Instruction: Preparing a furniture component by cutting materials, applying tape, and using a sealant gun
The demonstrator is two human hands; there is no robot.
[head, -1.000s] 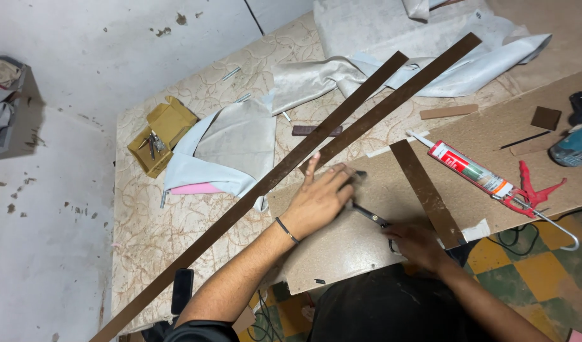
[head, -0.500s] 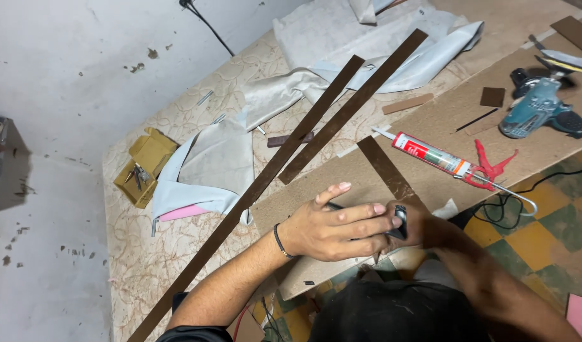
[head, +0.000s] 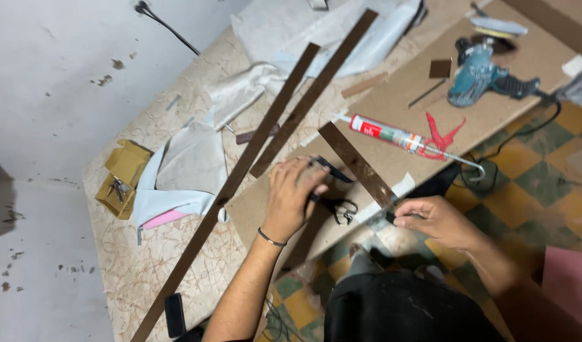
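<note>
On counter [head: 145, 278]: scissors [head: 332, 190] gripped by left hand [head: 294, 199]; short brown strip [head: 357, 164] (near end) pinched by right hand [head: 433, 221]; trimming underway, steady alignment needed next.

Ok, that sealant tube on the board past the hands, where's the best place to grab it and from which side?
Grip the sealant tube around its round middle, coming down from above. It lies flat on the brown board, with open board on both long sides. Avoid the narrow white nozzle end and the red frame at its far end.
</note>
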